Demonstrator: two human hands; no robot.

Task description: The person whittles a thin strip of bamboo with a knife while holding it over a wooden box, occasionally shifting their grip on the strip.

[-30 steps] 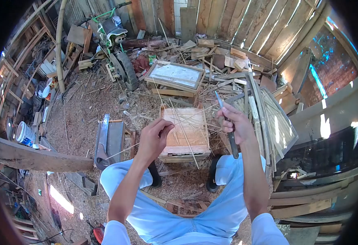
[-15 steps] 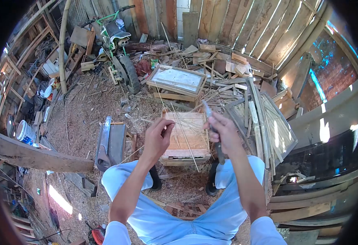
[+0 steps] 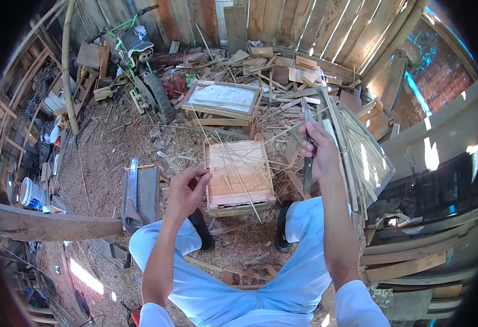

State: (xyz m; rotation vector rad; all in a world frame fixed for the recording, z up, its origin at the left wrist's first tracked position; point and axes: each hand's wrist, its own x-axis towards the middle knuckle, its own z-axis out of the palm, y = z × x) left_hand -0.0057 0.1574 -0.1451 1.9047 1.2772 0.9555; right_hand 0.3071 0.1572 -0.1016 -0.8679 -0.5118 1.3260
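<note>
My left hand [image 3: 187, 191] is closed in a pinch at the left edge of a wooden box [image 3: 238, 197], on the end of a thin wooden strip [image 3: 260, 143]. The strip slants up across the box toward my right hand [image 3: 320, 150]. That hand is wrapped round a knife [image 3: 307, 177], its blade pointing up and the dark handle end showing below the fingers. Several other thin strips lie loosely over the top of the box, between my knees.
Left of the box, a handsaw [image 3: 132, 191] rests on a small dark bench [image 3: 149, 192]. Beyond are a framed panel [image 3: 222, 99], scrap wood [image 3: 307, 76] and a motorbike [image 3: 149, 82]. Long slats and a mesh frame [image 3: 365, 147] lean at the right.
My hands have moved apart: the right up and outward with the knife, the left outward and slightly down. The thin strip now spans between them. The view has shifted slightly.
</note>
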